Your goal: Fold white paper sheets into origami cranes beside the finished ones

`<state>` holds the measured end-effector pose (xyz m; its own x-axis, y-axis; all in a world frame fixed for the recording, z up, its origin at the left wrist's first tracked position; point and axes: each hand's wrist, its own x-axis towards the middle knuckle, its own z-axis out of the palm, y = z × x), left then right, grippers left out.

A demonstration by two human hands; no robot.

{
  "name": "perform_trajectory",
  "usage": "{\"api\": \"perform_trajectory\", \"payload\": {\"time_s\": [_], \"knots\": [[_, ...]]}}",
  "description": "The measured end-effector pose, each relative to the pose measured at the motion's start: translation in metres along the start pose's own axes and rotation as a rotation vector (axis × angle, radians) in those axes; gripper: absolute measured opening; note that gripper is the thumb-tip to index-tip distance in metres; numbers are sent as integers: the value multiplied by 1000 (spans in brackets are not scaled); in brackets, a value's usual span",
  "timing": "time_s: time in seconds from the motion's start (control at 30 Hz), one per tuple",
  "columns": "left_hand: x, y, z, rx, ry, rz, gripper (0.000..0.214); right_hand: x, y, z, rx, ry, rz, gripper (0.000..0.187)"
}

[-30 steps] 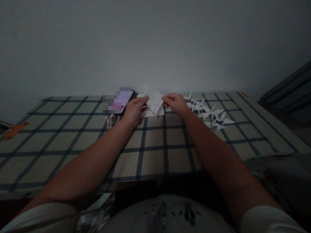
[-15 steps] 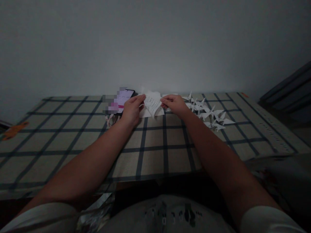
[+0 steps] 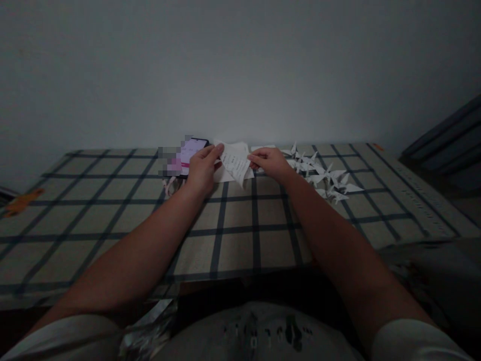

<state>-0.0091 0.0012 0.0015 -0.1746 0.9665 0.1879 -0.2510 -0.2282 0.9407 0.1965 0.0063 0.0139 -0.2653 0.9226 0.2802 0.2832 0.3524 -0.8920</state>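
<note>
White printed paper is being held aslant between two hands at the far side of a cloth-covered worktop, one corner pointing down toward the wearer. The left hand is pinching the paper's left edge, thumb uppermost and fingers bending beneath, with its back facing up. The right hand is gripping the opposite edge between the thumb and fingertips, its knuckles turning outward and its remaining fingers curling under; both hands are nearly closed. The left forearm and right forearm are slanting inward from the lower corners of the view, converging on the paper, with the elbows spreading wide. Beneath the paper, a second white sheet is lying partly covered. A phone, its screen glowing, is resting just beyond the left hand; whether they are touching cannot be told. Folded paper cranes are clustering on the worktop to the right of the right hand. Behind everything, a grey wall is rising.
</note>
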Motion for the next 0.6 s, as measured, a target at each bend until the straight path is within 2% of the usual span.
{"api": "perform_trajectory", "payload": {"time_s": [0.23,0.6], "knots": [[1,-1,0,-83,37,-5,38,2,7,0,-17,-30,-63,25],[10,-4,-4,-211,104,32,35,1,1,2,47,-61,10,19]]}}
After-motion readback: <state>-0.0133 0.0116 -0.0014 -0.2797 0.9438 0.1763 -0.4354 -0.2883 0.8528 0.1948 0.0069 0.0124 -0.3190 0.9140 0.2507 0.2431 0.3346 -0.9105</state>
